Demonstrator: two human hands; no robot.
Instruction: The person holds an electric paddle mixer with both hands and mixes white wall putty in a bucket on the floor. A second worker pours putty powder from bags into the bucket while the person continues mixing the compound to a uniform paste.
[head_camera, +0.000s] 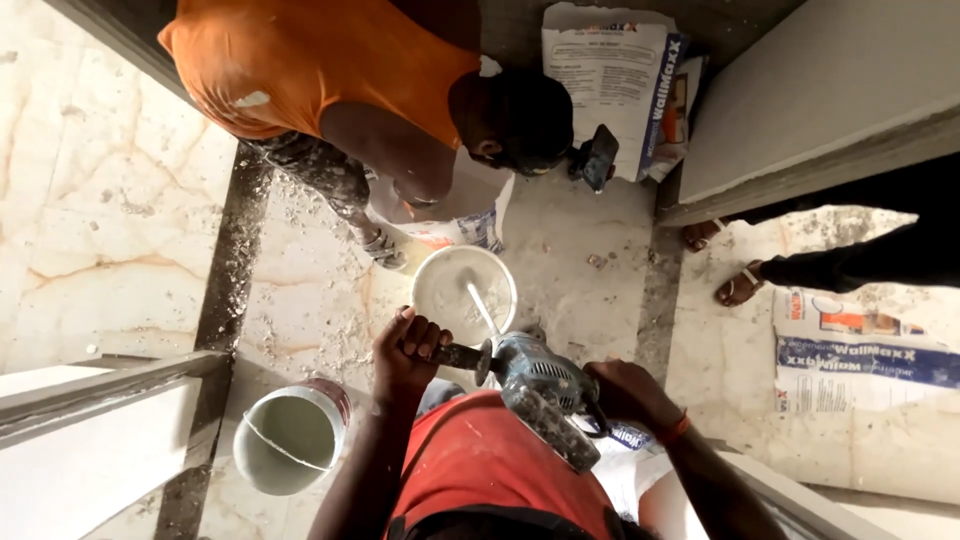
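Fingers gripping drill, shaft toward bucket

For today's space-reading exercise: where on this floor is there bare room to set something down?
Bare marble floor left of the dark strip, and floor between mixing bucket and sandalled feet. Crowded around the bucket: drill mixer, crouching person.

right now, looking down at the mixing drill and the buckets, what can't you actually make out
- Head view: the paddle end of the mixing drill is sunk in the white mix in the white bucket.
- The right hand is partly behind the drill body; its fingers are hidden.
- The left hand covers most of the side handle.
- The second bucket: its depth and contents are unclear.
- The sandalled feet: their owner is cut off by the right edge.
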